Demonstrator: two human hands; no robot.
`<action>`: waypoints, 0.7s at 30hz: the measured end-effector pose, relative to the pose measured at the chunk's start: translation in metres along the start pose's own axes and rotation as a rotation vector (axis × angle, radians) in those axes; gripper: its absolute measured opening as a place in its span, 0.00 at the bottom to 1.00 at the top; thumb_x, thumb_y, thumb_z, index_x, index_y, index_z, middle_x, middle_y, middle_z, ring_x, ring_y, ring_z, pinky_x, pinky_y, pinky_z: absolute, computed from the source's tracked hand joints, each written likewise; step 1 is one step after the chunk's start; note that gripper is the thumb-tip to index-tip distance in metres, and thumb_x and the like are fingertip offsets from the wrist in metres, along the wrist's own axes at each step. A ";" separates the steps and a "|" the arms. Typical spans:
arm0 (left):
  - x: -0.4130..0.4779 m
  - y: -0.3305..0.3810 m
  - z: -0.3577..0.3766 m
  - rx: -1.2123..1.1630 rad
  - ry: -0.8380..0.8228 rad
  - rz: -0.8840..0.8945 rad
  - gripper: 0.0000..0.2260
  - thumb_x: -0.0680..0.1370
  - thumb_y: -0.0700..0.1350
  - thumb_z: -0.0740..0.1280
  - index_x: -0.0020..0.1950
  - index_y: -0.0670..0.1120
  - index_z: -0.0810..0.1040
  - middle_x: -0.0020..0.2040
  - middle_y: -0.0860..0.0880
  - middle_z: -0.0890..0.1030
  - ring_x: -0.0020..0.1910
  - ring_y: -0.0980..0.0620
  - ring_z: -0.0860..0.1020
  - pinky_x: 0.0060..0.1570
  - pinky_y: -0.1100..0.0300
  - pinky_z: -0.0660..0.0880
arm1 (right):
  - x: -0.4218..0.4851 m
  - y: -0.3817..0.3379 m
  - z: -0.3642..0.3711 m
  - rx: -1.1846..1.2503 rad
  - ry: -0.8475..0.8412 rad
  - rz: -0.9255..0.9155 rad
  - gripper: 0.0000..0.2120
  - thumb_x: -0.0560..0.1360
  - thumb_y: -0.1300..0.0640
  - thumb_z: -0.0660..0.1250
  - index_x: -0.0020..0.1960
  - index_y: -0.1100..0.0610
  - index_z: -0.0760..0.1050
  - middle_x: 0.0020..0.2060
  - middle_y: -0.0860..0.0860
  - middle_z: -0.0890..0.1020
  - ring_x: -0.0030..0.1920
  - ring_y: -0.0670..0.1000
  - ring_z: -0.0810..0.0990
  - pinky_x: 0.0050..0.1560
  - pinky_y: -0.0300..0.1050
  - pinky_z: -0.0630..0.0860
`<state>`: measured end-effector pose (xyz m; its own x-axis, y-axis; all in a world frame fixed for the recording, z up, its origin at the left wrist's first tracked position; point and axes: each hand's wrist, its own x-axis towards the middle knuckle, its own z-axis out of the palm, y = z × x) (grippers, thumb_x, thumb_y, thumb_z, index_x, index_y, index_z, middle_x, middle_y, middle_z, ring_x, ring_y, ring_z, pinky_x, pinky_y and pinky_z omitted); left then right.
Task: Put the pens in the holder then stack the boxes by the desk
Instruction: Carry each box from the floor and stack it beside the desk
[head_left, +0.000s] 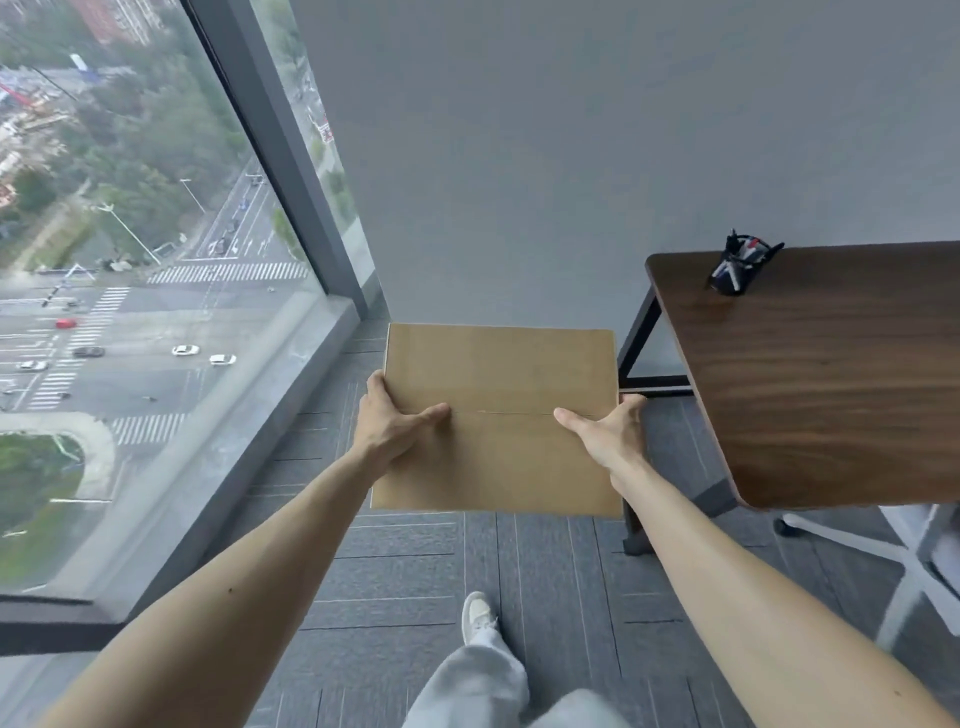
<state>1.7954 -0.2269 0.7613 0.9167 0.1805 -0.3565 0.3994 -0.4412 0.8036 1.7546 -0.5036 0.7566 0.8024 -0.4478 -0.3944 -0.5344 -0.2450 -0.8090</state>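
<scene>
Window (130, 260) fills the left, grey wall (571, 130) ahead, carpet-tile floor (405, 571) below. Table (831, 389) is on the right, against the wall. Box (498, 374): flat brown cardboard, top flaps closed, in the gap between window and table, just left of the table's edge. Left hand (395, 431) grips its left edge, right hand (608, 434) its right edge. Thumbs lie flat on the top face near the flap seam, fingers curled over the sides. Holder (732, 275) stands at the table's far left corner, pens (748, 249) sticking out of it.

Step, my read: the pen part looks done, no loose pens on the table surface in view. Now on box stacking, and this box is going to the spot beside the table. Next move needs: keep it level, square it to whatever is underneath, stay clear of the table leg, release both sides together.

Can't see:
- Table's right part is cut off by the frame, so loose pens there can't be ruled out.
- White chair base (883, 551) is partly cut off.
- Under the box could be floor, another box or air. So I can't tell whether it's resting or held up.
- No other boxes in view.
- Fingers below the box edges are hidden.
- Pen count is too small to read.
</scene>
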 end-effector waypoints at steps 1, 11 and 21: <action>0.018 0.004 0.005 0.011 -0.003 -0.018 0.48 0.54 0.64 0.79 0.69 0.54 0.62 0.62 0.49 0.74 0.58 0.48 0.76 0.62 0.45 0.74 | 0.017 -0.004 0.004 -0.011 0.004 0.017 0.47 0.64 0.44 0.79 0.71 0.59 0.55 0.69 0.54 0.69 0.66 0.55 0.72 0.60 0.48 0.71; 0.156 0.010 0.069 0.112 -0.004 -0.172 0.41 0.63 0.58 0.80 0.69 0.51 0.63 0.59 0.48 0.77 0.56 0.47 0.77 0.58 0.51 0.75 | 0.181 -0.003 0.050 -0.096 -0.104 0.155 0.45 0.65 0.44 0.78 0.70 0.57 0.56 0.68 0.54 0.70 0.62 0.55 0.74 0.58 0.49 0.73; 0.283 -0.067 0.133 0.193 -0.029 -0.351 0.38 0.66 0.55 0.80 0.70 0.52 0.64 0.56 0.53 0.75 0.57 0.47 0.76 0.58 0.52 0.74 | 0.317 0.064 0.136 -0.133 -0.203 0.308 0.34 0.67 0.47 0.77 0.62 0.54 0.61 0.55 0.52 0.77 0.51 0.53 0.78 0.50 0.49 0.76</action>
<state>2.0269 -0.2629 0.5433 0.7229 0.3262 -0.6091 0.6763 -0.5146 0.5271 2.0105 -0.5441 0.5203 0.6280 -0.3417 -0.6991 -0.7776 -0.2406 -0.5809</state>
